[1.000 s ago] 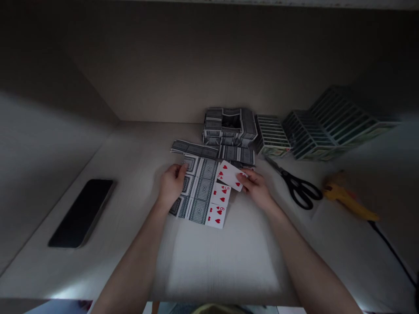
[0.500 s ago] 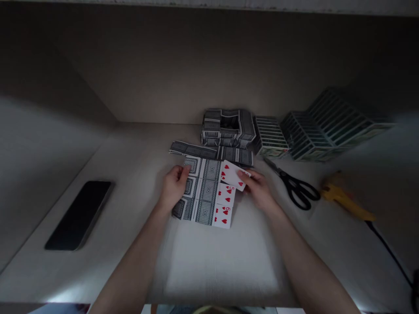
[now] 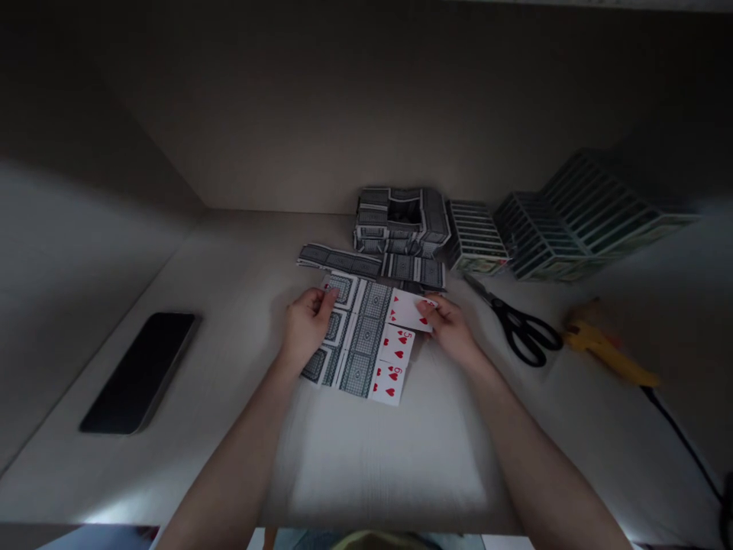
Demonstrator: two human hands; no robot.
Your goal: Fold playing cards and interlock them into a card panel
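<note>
A panel of playing cards [image 3: 366, 328] lies in front of me, most of it showing patterned grey backs. Along its right side two heart cards, a five [image 3: 398, 344] and a six [image 3: 389, 382], show their faces. My left hand [image 3: 309, 321] pinches the panel's upper left edge between thumb and fingers. With thumb on top, my right hand [image 3: 450, 325] grips another heart playing card [image 3: 408, 309] at the panel's upper right corner, its left edge against the grey backs. The thumb hides part of that card's face.
Behind the panel are folded card strips [image 3: 340, 261] and a block built of cards [image 3: 401, 221]. Slatted card structures [image 3: 544, 229] stand at back right. Black scissors [image 3: 518, 328] and a yellow glue gun [image 3: 610, 355] with a cord lie right; a phone [image 3: 137, 374] lies left.
The heart card in my right hand has turned from a slant to line up more closely with the panel's row. My left hand keeps its hold on the panel.
</note>
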